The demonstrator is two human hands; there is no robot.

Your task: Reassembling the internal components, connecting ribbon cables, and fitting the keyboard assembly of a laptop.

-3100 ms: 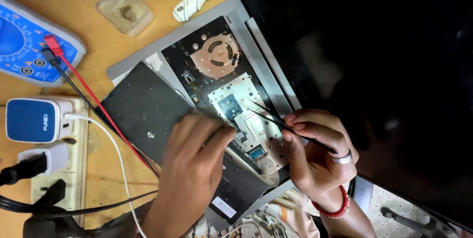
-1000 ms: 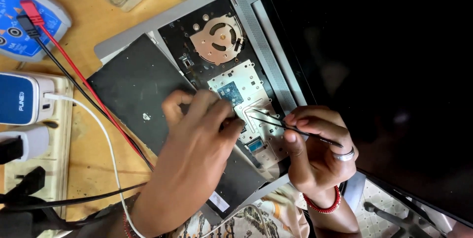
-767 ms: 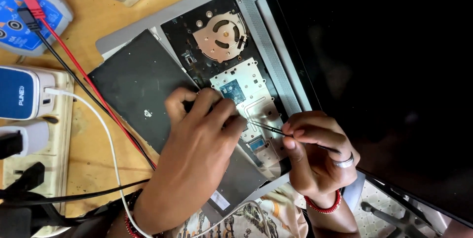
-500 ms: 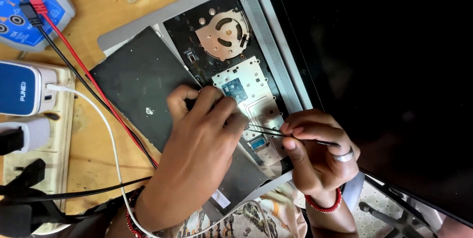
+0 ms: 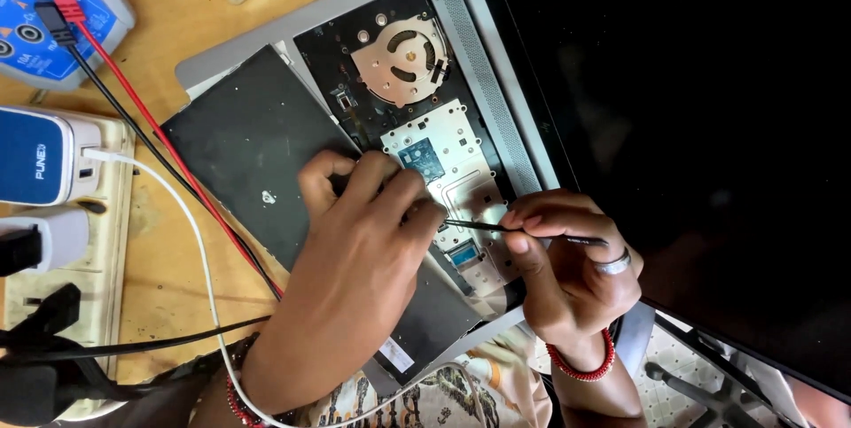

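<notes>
Tweezers, pinched in right hand, point left toward left hand's fingertips.

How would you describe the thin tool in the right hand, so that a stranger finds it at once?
Start at the opened grey laptop with its round copper fan. Below the fan, the right hand pinches thin dark tweezers. They are the only slim metal tool pointing left toward the left hand.

The left hand covers the tool tip and the board beneath; contact there perhaps, too small to tell. The meter, upper left, and the laptop lid, right, run off frame.
</notes>
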